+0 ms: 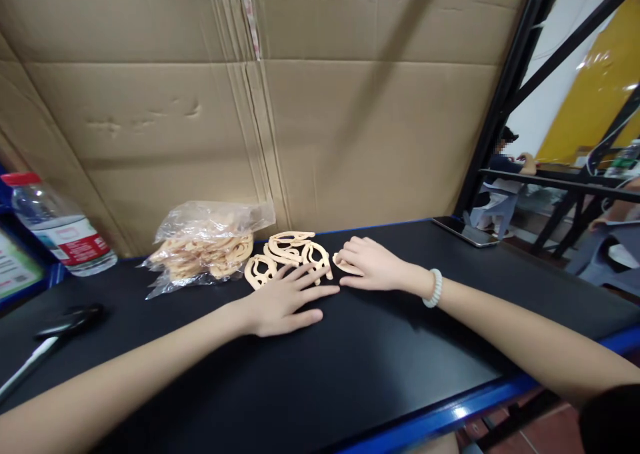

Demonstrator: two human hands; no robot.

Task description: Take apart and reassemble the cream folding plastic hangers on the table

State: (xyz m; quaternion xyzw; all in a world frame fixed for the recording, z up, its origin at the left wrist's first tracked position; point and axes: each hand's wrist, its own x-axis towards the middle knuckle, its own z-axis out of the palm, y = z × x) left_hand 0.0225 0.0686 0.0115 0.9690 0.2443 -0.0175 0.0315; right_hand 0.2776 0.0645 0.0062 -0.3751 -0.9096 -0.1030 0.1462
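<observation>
Several flat pale wooden cut-out pieces (286, 253) lie in a small pile on the black table top (320, 374). My left hand (287, 301) lies flat with fingers stretched out, its fingertips resting on the near edge of that pile. My right hand (373, 266), with a white bead bracelet on the wrist, lies palm down on one separate wooden piece (341, 265) just right of the pile. A clear plastic bag (207, 246) with more such pieces sits left of the pile.
A large cardboard sheet (310, 107) stands behind the table. A water bottle (57, 224) lies at the far left, a black tool (60, 327) near the left edge, a phone (465, 231) at the back right. Another person sits beyond the rack at right.
</observation>
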